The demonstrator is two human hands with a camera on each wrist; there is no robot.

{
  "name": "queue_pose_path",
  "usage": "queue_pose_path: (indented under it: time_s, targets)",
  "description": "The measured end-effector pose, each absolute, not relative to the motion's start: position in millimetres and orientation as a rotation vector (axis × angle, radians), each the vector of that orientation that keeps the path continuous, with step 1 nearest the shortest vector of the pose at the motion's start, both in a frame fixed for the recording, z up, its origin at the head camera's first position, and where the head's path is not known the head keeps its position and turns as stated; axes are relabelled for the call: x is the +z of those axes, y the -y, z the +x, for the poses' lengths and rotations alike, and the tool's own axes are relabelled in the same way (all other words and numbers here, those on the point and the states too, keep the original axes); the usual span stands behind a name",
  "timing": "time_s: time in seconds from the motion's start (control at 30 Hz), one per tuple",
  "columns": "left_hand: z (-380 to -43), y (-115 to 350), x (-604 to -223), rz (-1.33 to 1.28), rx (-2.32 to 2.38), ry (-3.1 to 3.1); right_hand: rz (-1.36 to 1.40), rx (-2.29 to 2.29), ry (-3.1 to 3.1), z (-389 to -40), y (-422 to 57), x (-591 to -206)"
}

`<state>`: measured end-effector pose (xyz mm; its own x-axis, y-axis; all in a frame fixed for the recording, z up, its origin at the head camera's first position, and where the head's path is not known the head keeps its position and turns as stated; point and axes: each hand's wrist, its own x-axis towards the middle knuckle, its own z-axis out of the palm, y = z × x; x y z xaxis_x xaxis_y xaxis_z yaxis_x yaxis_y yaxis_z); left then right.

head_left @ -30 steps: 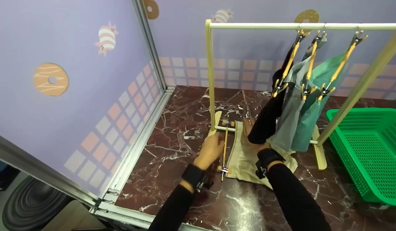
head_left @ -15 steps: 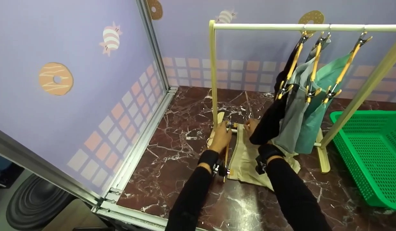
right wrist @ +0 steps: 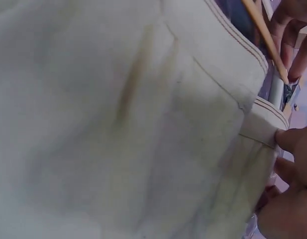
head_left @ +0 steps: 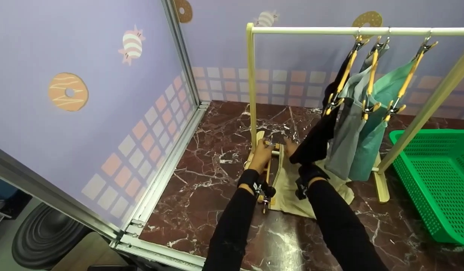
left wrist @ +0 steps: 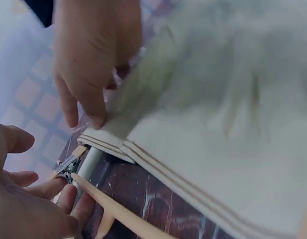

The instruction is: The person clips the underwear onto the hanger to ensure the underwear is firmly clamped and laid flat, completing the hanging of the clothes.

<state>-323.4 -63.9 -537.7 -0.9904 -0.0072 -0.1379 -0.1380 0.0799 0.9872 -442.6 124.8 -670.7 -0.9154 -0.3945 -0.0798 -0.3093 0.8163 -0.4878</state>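
Beige trousers (head_left: pixel 292 192) lie on the dark marbled surface, their stitched waistband (left wrist: pixel 178 184) towards the left. Beside the waistband lies a clip hanger with a yellow bar (head_left: pixel 268 171). My left hand (head_left: pixel 261 156) has its fingers curled at the hanger's far metal clip (left wrist: pixel 68 165); its thumb stands apart in the left wrist view. My right hand (head_left: pixel 291 146) pinches the far corner of the waistband, close to that clip. The near clip (head_left: pixel 265 203) sits beside the near end of the waistband, partly behind the left wrist strap.
A garment rack with a white rail (head_left: pixel 314 31) stands over the trousers. Black, grey and green garments (head_left: pixel 367 143) hang on it from clip hangers, just above my right forearm. A green basket (head_left: pixel 420 188) is at the right. A metal-framed wall (head_left: pixel 104 113) bounds the left.
My left hand has moved away from me along the hanger to its far clip. My right hand has gone from lying on the trousers to pinching the waistband's far corner.
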Motion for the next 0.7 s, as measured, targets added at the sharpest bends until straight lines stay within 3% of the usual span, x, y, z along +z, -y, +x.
queue_pose_path:
  time_s: [0.1, 0.23, 0.53, 0.7]
  targets:
    - [-325, 64, -541, -0.224, 2.196, -2.108, -0.453, -0.855, -2.814, -438, -113, -640]
    - [-326, 66, -544, -0.294, 2.313, -1.959, -0.372, -0.857, -2.894, -440, -113, -644]
    - [-322, 66, -544, -0.314, 2.372, -1.802, -0.543, -0.863, -2.885, -433, -119, -636]
    - [-322, 64, -543, -0.282, 2.396, -1.765, -0.386, -1.021, -2.697, -420, -119, -613]
